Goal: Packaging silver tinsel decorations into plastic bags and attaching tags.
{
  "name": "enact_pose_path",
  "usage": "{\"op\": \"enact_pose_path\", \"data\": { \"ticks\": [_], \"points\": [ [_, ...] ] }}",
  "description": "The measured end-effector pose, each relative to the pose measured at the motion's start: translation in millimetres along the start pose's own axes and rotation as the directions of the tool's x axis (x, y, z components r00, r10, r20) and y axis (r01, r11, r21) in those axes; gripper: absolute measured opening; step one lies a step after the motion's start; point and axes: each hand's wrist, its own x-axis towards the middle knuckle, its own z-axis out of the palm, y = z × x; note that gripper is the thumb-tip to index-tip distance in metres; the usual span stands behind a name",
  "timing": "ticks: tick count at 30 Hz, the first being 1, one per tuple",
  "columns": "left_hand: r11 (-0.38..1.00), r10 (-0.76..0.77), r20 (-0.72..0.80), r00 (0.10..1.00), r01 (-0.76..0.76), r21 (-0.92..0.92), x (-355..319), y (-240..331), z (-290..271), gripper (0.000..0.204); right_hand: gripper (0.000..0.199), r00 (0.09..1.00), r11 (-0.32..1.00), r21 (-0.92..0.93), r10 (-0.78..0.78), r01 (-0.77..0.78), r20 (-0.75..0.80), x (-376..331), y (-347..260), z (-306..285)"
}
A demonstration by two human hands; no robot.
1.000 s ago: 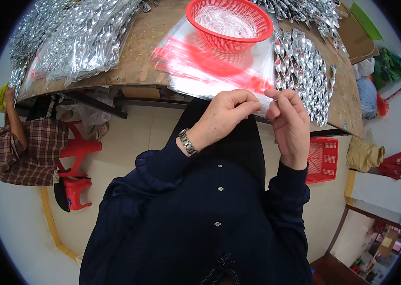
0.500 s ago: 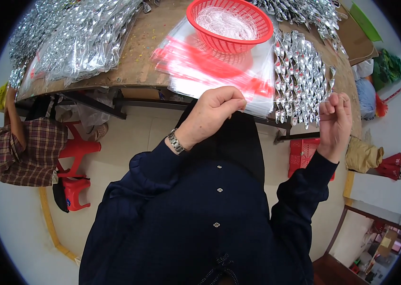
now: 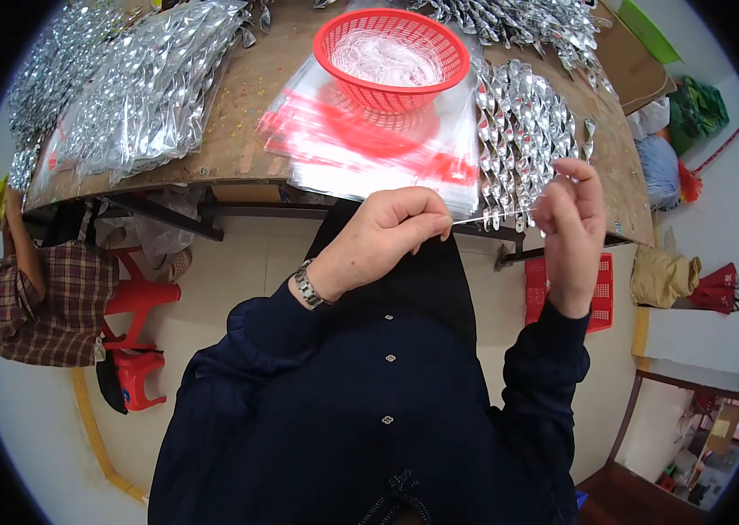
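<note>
- Steadily, my left hand [image 3: 374,236], at the centre of the frame, pinches a thin white thread [image 3: 492,216] between thumb and forefinger.
- That thread slants up a little toward my right hand [image 3: 575,229], right of centre, whose fingers are curled but blurred — I cannot tell whether they grip it or merely touch it.
- To handle it well, I would hold the left pinch firm and quiet, close to the fingertips, and let the right side take up any slack with an even pull; a jerk could make something this fine slip.
- Behind it, the silver twists [image 3: 522,131] lie at upper right of centre on the desk [image 3: 243,122], so I would keep the thread lifted clear — their edges look apt to snag it.
- At upper centre, the red basket [image 3: 387,98] holds a loose tangle of pale strands [image 3: 387,57] and stands on the clear bags [image 3: 361,179]; taking strands out singly should avoid knots.
- Both wrists are best kept low, with my cuffs away from the bags' slippery front edge.
</note>
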Motion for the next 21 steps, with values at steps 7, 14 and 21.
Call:
{"op": "enact_pose_path", "data": {
  "ticks": [7, 14, 21],
  "points": [
    [0.995, 0.06, -0.04, 0.997, -0.063, -0.079, -9.9, 4.7, -19.4, 0.011, 0.022, 0.97, 0.996, 0.046, -0.062, 0.075, -0.237, 14.8, -9.8, -62.5],
    [0.997, 0.064, -0.024, 0.998, -0.065, -0.048, 13.1, 51.7, 4.3, 0.01, 0.018, 0.982, 0.98, -0.073, 0.186, -0.183, 0.032, -17.7, -10.4, 8.8],
    [0.922, 0.154, 0.016, 0.988, -0.138, -0.362, 63.1, 69.4, 11.3, 0.017, 0.016, 0.938, 0.929, -0.369, 0.126, 0.002, 0.322, -33.4, 13.6, 36.8]
  ]
}}
